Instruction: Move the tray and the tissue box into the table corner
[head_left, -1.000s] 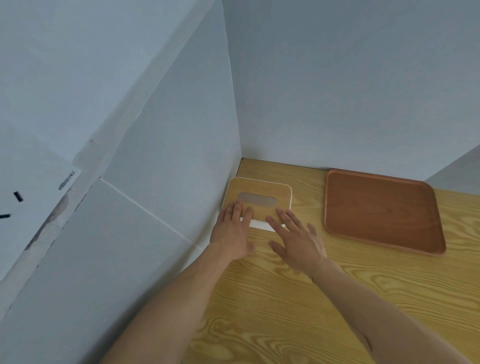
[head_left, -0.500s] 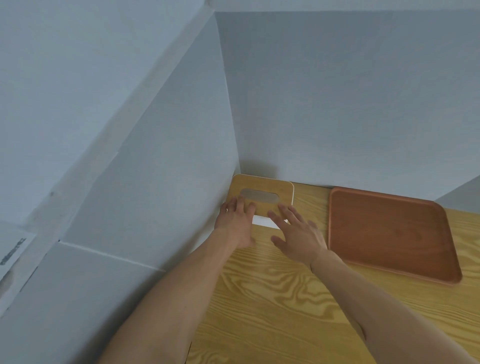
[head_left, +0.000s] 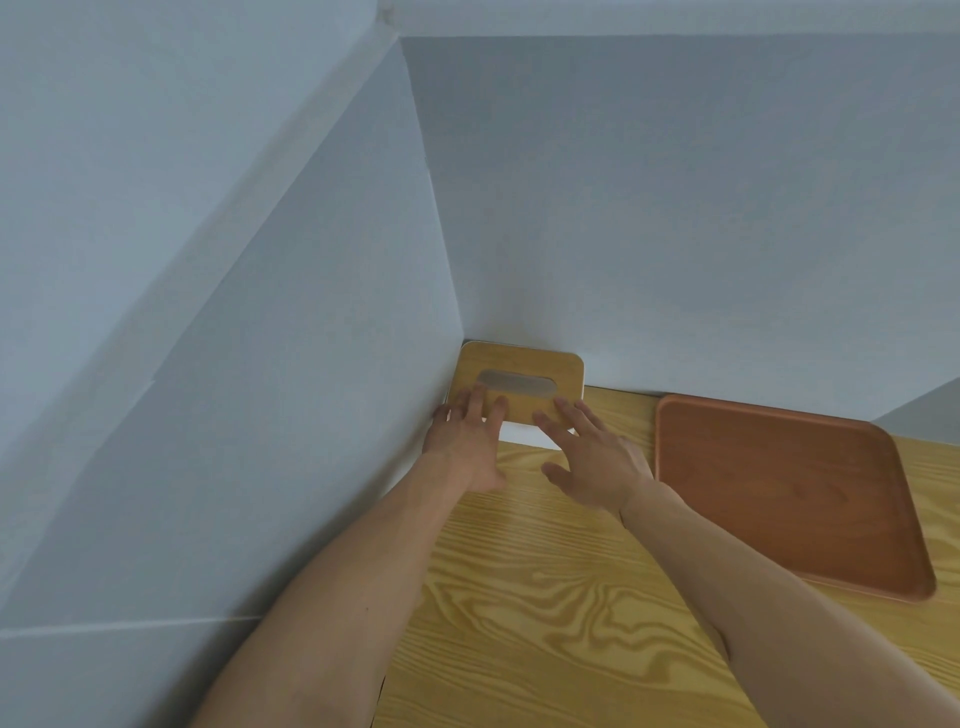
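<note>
The tissue box, white with a light wooden lid and an oval slot, stands in the table corner against both grey walls. My left hand lies flat with its fingertips on the lid's near left edge. My right hand has its fingers spread, fingertips on the lid's near right edge. Neither hand grips the box. The reddish-brown wooden tray lies flat to the right of the box, its far edge close to the back wall, with a gap of bare table between the two.
The pale wooden table is bounded by a grey wall on the left and another at the back. My forearms stretch across the table's near part.
The tissue box has slid away from me into the corner, until it meets the back wall, with both hands following it. The tray has stayed in place.
</note>
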